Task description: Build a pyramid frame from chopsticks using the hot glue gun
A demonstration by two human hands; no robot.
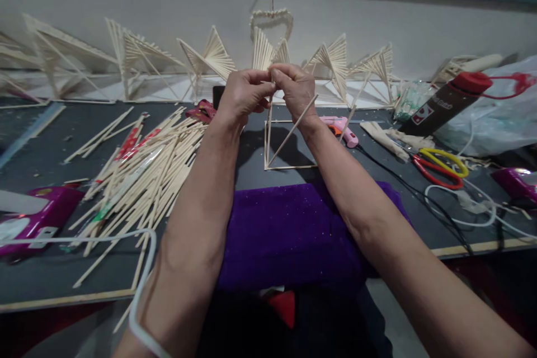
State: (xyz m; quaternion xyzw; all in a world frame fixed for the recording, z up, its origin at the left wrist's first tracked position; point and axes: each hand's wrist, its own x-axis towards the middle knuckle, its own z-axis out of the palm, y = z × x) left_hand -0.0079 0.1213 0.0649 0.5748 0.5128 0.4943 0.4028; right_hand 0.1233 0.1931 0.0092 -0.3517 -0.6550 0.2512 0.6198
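Note:
A frame of thin wooden sticks (289,168) stands on the dark table, with slanted sticks rising from its square base. At its top, my left hand (248,91) and my right hand (295,83) meet, fingertips pinched together. The left fingers are closed near the top end of an upright stick; what they pinch is mostly hidden. My right thumb and fingers are pressed together at the same point, and what lies between them is too small to make out. A pink glue gun (346,131) lies just right of the frame.
Loose sticks (155,162) are heaped at left, by a purple device (50,212). Twisted stick structures (213,56) line the wall. Scissors (440,168), a dark bottle (444,103), cables and a plastic bag (499,117) lie right. A purple cloth (285,235) covers the front edge.

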